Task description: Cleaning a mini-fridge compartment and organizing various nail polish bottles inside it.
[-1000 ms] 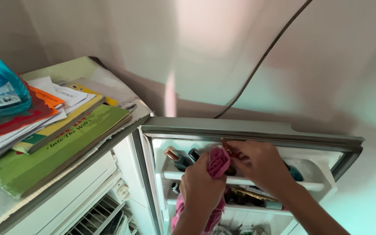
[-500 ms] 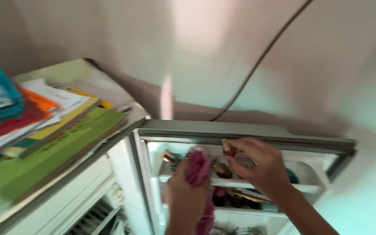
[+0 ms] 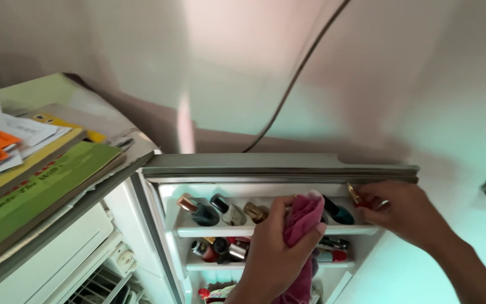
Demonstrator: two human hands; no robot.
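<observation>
An open fridge door (image 3: 277, 167) shows white shelves filled with small nail-polish bottles (image 3: 220, 209). My left hand (image 3: 274, 256) grips a pink cloth (image 3: 302, 219) and presses it against the upper shelf (image 3: 220, 230), just right of a gold-capped bottle (image 3: 256, 211). My right hand (image 3: 409, 213) is at the right end of that shelf, pinching a small red bottle with a gold cap (image 3: 357, 196) near the door's top edge. A teal bottle (image 3: 338, 213) lies between my hands. More bottles lie on the lower shelf (image 3: 220, 249).
A stack of books and papers (image 3: 35, 169) lies on top of the fridge at left. The fridge body with a wire rack (image 3: 99, 284) is at lower left. A dark cable (image 3: 299, 73) runs up the pale wall behind.
My right hand has carried the small red bottle from the shelf's middle to its right end. The pink cloth in my left hand shifted right along the shelf. The camera panned right.
</observation>
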